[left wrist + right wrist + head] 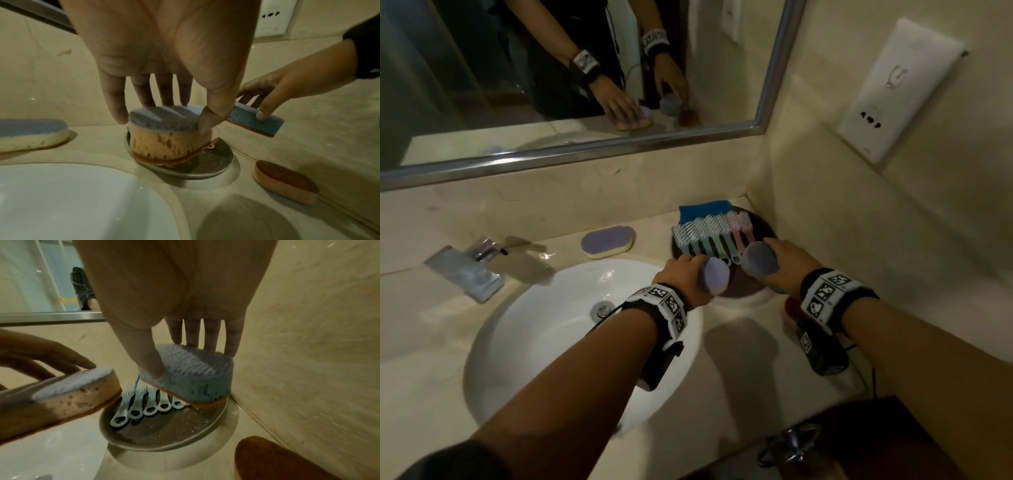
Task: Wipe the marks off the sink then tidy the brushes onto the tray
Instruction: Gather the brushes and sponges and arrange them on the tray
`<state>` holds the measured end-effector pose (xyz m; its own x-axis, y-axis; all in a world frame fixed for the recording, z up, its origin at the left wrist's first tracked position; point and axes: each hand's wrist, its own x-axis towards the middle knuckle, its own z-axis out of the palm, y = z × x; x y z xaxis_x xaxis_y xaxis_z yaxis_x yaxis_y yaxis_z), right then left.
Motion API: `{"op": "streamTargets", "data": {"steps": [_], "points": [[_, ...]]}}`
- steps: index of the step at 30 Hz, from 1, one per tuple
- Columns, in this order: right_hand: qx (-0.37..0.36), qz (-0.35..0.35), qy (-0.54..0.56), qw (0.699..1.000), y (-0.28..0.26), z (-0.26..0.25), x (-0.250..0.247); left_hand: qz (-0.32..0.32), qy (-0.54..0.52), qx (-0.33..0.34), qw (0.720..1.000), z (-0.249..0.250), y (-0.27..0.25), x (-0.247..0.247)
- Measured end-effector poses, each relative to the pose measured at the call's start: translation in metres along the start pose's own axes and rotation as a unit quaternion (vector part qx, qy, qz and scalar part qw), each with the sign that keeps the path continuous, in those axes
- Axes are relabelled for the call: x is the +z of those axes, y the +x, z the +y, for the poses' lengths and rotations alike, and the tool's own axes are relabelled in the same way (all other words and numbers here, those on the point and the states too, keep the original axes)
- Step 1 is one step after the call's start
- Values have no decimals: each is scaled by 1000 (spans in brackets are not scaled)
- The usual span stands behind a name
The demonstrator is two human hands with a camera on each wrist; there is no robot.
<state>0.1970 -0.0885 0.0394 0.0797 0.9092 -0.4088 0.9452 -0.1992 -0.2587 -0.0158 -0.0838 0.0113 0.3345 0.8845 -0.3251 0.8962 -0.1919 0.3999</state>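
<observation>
A dark round tray (763,228) in the counter corner holds a row of pastel-handled brushes (710,236). My left hand (688,269) grips a peach sponge with a purple-grey top (168,134), held tilted over the tray's near-left rim (205,170). To its right, my right hand (786,255) pinches a blue sponge with a grey scrub top (191,378) just above the brush handles (148,408). Whether either sponge touches the tray (164,436) is unclear. The white sink (571,329) lies to the left.
A yellow sponge with a purple top (608,241) lies behind the sink, and an orange sponge (285,181) sits on the counter right of the tray. A chrome faucet (479,255) is at the left. A blue pad (703,209) lies behind the brushes. Mirror and side wall close the corner.
</observation>
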Motion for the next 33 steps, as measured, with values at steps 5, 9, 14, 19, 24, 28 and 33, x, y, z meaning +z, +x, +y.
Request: {"op": "streamTargets", "data": {"steps": [5,9,14,19,24,28,33], "points": [[-31,-24,-46,998,28,11,5,-29,8,-11,999,5,29,8],[-57,-47,-106,992,54,15,6,-36,0,-33,999,10,48,15],[-79,-72,-132,986,82,23,15,-51,14,-52,997,16,67,30],[-96,-83,-160,979,108,27,33,-49,28,-62,996,17,79,44],[-116,-90,-170,974,111,34,41,-49,14,-66,997,15,85,50],[-132,-94,-149,975,109,37,40,-47,3,-69,996,15,87,54],[-135,-86,-131,978,103,33,28,-32,6,-75,997,12,85,50]]}}
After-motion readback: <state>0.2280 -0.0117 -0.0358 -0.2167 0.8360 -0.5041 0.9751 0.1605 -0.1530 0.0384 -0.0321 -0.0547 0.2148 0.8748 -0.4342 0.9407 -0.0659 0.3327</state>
